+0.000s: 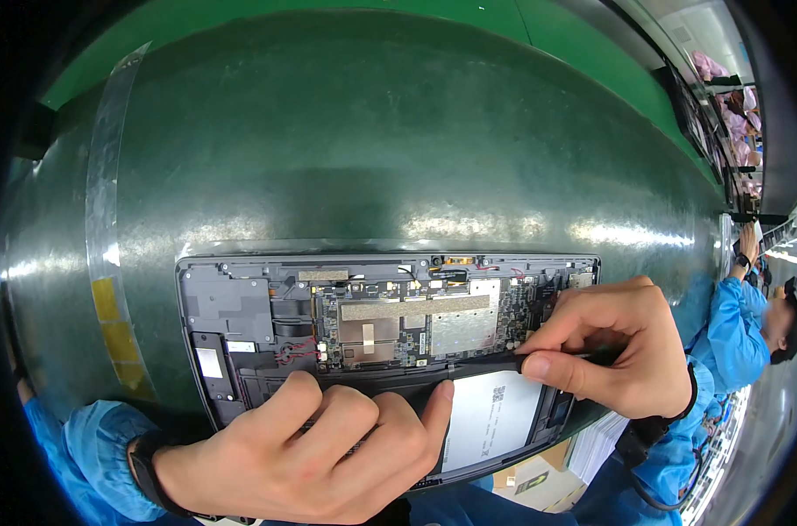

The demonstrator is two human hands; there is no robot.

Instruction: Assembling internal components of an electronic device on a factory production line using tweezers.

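Note:
An opened tablet-like device (390, 359) shows its circuit board (412, 317), with a silver metal shield and grey foam strips. Below the board sits a silver-white battery (495, 421) with printed labels. A thin black strip (486, 361), which looks like tape, runs along the seam between board and battery. My right hand (622, 351) pinches the strip's right part between thumb and forefinger. My left hand (328, 451) lies over the device's near left part, fingers bent and apart. One of its fingertips touches the seam by the battery's upper left corner; its other fingertips are hidden.
The device rests at the near edge of a green-matted table (346, 131). Clear tape with yellow patches (109, 307) runs down the mat's left side. White sheets (596, 447) and a cardboard piece (552, 460) lie below the edge. A co-worker in blue (740, 324) is at far right.

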